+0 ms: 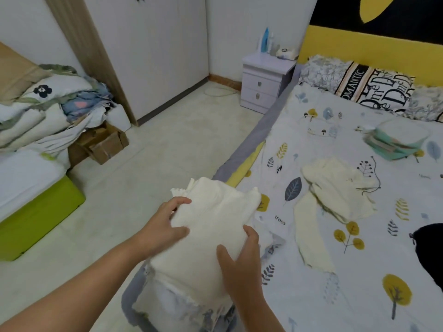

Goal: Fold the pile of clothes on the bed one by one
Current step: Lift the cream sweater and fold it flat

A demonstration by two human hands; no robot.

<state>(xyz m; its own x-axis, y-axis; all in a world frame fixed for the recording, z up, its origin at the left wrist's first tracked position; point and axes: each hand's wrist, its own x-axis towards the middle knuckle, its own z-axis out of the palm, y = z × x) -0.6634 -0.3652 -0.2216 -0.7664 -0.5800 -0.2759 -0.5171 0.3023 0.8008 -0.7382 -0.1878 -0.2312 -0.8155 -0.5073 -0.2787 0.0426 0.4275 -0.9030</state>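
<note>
A cream knitted garment [211, 226], partly folded, is held over the near left edge of the bed [311, 295]. My left hand [165, 226] grips its left side, thumb on top. Its lower right side is clasped by my right hand [242, 259]. A frilled hem hangs down below my hands. A second cream knitted garment [335, 190] lies spread and crumpled on the patterned sheet to the right, one sleeve trailing toward me. A dark garment [429, 255] pokes in at the right edge. A folded stack of teal and white clothes [400, 140] rests farther back.
Pillows [374, 85] lie against the yellow headboard. A white nightstand [263, 85] with bottles stands beside the bed. On the left are a heap of bedding [43, 109], a cardboard box [105, 144] and a green-sided mattress [40, 212]. Tiled floor lies between.
</note>
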